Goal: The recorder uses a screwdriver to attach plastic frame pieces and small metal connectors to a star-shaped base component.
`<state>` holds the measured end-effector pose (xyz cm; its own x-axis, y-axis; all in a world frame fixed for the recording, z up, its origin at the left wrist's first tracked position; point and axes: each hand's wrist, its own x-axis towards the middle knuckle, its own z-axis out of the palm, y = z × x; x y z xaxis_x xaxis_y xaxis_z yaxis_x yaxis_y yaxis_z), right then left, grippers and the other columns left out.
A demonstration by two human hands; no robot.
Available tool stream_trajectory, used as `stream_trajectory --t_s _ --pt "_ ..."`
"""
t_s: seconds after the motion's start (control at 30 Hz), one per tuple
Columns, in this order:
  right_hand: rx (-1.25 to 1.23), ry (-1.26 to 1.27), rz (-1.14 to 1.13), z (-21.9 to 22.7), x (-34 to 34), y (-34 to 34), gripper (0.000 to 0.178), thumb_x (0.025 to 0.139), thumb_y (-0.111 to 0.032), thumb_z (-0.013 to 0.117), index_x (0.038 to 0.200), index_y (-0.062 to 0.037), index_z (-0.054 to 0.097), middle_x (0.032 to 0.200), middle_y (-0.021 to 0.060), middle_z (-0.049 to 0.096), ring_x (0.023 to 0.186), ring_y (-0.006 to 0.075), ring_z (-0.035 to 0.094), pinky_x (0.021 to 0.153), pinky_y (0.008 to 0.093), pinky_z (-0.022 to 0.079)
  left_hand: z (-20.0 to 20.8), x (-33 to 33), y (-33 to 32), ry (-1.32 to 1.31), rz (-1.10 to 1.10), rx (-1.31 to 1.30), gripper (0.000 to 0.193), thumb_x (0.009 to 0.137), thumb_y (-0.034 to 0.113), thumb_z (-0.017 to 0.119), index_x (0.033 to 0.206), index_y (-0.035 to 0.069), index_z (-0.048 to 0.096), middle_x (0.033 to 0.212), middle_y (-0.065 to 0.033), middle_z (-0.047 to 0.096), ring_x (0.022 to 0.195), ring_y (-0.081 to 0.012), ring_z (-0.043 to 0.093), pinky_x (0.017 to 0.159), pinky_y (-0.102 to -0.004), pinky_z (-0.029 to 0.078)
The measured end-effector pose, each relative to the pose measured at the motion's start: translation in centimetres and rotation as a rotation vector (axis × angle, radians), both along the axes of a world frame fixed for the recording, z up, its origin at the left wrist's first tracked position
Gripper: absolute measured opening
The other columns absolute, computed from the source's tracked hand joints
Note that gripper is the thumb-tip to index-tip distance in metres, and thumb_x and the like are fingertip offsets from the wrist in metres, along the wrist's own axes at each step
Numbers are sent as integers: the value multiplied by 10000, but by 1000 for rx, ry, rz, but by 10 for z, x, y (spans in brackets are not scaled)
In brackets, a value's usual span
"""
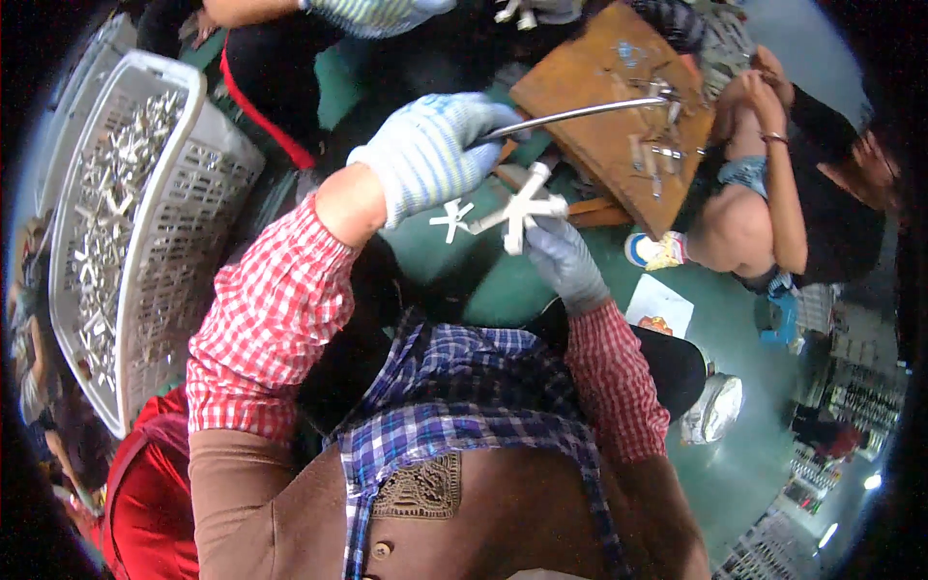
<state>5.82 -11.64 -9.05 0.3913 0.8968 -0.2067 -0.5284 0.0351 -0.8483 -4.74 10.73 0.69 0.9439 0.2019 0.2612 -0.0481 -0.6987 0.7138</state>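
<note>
We see the left hand [430, 155], in a striped knit glove, with its fingers curled tight around the grip end of a long metal rod [580, 114], which runs out past the fingertips over a wooden board [604, 135]. The right hand [561, 259], gloved grey, has its fingers closed on a white cross-shaped metal casting [517, 208], just below the left fingers. A plastic crate [217, 169] of similar parts stands well beyond the left knuckles
</note>
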Motion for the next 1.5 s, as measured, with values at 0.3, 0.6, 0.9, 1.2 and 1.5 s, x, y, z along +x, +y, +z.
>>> stream_trajectory --t_s 0.3,0.6,0.9,1.2,1.5 --pt "-161 -772 175 67 -27 -54 310 877 -270 603 1081 -46 671 1062 103 679 958 235 639 872 332 471 28 -5 -89 342 -154 -590 293 849 218 707 1059 25 644 821 27 640 717 -44 563 639 -224 478" --pt "-425 -1604 -235 78 -25 -61 357 919 -265 468 1211 -104 595 1139 135 602 918 277 607 764 408 505 59 17 -116 330 -126 -705 290 955 263 567 1118 26 609 862 -6 640 615 -57 538 544 -222 443" --pt "-7 -841 -845 126 117 -107 822 825 -669 560 1288 6 483 978 58 637 737 89 604 634 213 461 37 75 -75 273 20 -622 163 891 85 607 1028 16 662 854 -16 658 639 -68 556 589 -217 462" --pt "-314 -1097 -893 97 121 -110 664 936 -590 416 1222 -10 567 874 28 647 719 73 561 598 240 393 -10 165 -92 111 -123 382 192 801 123 638 993 120 652 922 -127 611 855 -338 616 729 -409 501" --pt "-352 -1138 -858 91 120 -118 520 978 -475 429 1177 -21 587 868 28 641 752 97 582 644 249 449 -19 192 -90 152 -355 653 313 806 70 566 1059 211 683 1059 -94 595 940 -307 630 775 -395 513"
